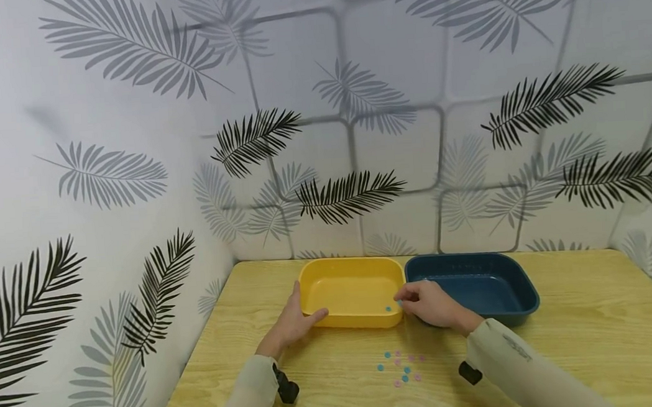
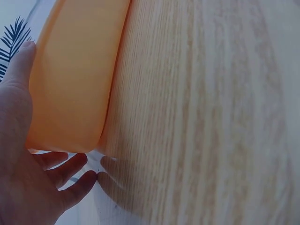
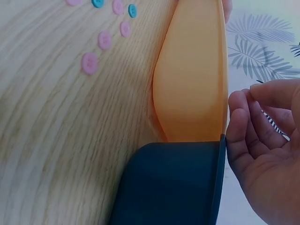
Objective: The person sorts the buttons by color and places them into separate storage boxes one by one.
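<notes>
A yellow plastic bin [image 1: 339, 321] stands on the table, its left front corner between the thumb and fingers of my left hand [image 1: 294, 320]. In the left wrist view, that thumb lies along the rim while the fingers bend round the end wall. My right hand [image 1: 433, 304] is over the bin's right end, with thumb and index fingertips pinching a small blue button [image 1: 399, 303]. Another blue button [image 1: 388, 308] shows just inside the front wall. On the table in front lie several loose buttons, blue [image 1: 380, 367] and pink [image 3: 90, 63].
A dark blue bin [image 1: 512, 313] sits right against the yellow one, on its right, partly behind my right hand. Behind both bins rises a wall covering [image 1: 394, 224] with leaf prints. The wooden table [image 1: 592, 336] extends to the right.
</notes>
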